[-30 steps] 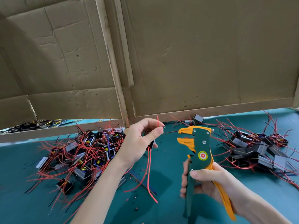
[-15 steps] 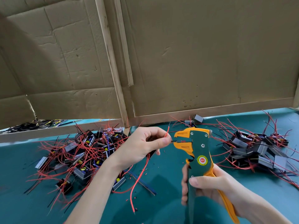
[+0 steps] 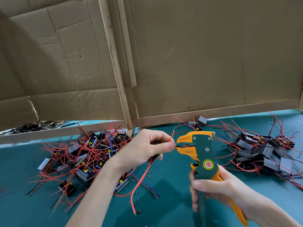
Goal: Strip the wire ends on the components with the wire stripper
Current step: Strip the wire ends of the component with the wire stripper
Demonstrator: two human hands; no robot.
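Note:
My left hand [image 3: 147, 148] holds a small component and pinches its wire end between thumb and forefinger, right at the jaws of the wire stripper [image 3: 199, 153]. The wire end sits between the orange jaws. Another red wire [image 3: 141, 181] of that component hangs down from my left hand to the mat. My right hand [image 3: 218, 192] grips the stripper's green and orange handles, holding the tool upright with its jaws pointing left. The component itself is mostly hidden inside my left hand.
A pile of components with red and black wires [image 3: 85, 156] lies at the left on the teal mat [image 3: 172, 210]. Another pile [image 3: 265, 151] lies at the right. Cardboard walls [image 3: 196, 63] stand behind. Tiny bits of insulation dot the mat.
My left hand moved right and brought the wire end up to the stripper's jaws; the stripper shifted slightly left and lower. The hanging red wire swung with the hand.

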